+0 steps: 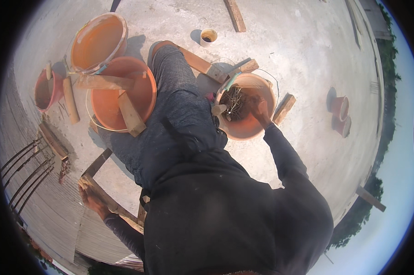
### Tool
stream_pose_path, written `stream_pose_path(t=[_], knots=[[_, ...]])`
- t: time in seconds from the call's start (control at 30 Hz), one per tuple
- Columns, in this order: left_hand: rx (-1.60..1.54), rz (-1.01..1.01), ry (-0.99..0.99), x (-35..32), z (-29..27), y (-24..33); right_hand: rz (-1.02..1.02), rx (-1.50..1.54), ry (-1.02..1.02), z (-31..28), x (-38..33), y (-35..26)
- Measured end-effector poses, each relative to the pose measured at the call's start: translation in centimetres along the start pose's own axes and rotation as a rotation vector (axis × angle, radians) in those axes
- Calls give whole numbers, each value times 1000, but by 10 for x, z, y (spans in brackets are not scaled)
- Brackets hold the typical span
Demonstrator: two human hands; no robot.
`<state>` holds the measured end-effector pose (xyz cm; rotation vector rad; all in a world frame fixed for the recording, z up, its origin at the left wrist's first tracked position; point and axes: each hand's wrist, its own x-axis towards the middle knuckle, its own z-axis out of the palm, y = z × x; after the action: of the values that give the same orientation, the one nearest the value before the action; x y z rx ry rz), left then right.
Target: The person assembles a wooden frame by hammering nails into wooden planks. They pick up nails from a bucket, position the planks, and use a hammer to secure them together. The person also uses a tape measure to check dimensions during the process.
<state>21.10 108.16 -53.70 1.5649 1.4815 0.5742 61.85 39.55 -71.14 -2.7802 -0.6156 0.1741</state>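
Note:
My right hand (260, 111) reaches inside an orange bucket (248, 130) with a wire handle; its fingertips are shaded and too unclear to show a grip. Beside it in the bucket lies a heap of thin, straight pieces that look like nails (233, 103). A round wooden handle (219, 110) sticks out over the bucket's left rim. My left hand (93, 200), low on the left, is closed round the edge of a wooden board (107, 196), which joins other boards at an angle.
Two larger orange buckets (99, 43) (124, 112) stand at the left, one with wood pieces across it. A small red bucket (43, 94) is farther left, near bent steel bars (28, 165). A small cup (208, 37), loose timber (235, 15) and a reddish pot (340, 109) are on the concrete.

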Motion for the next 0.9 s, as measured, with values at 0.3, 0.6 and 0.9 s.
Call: stream_pose_path(t=[0.3,0.6,0.9], knots=[[-30,83,-118,17,-19,-26,217,111,20,43,-4,6],[26,-19,-55,2,-8,-4,264,191,-4,44,17,16],[338,340,-225,1,-18,-7,342,204,62,62,6,7]])
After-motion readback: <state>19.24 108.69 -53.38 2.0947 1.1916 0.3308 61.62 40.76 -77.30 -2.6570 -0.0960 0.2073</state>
